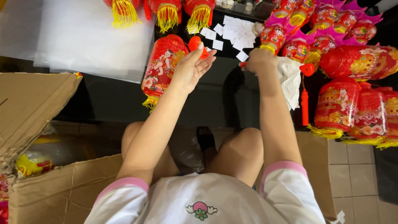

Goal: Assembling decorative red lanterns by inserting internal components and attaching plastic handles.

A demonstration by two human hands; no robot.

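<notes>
My left hand (191,66) is raised palm up over the black table (107,95), its fingers curled around the red top cap of a red printed lantern (162,66) with a yellow tassel fringe at its lower end. My right hand (260,60) is closed around a small red stick-like piece that pokes out on its left side, and a crumpled white cloth (290,79) hangs under it. Between the hands lie scattered small white paper squares (232,31).
Many red and pink lanterns (344,62) crowd the right side and top edge. A white sheet (83,35) covers the table's left part. An open cardboard box (37,137) with coloured items stands at my left. Tiled floor shows at lower right.
</notes>
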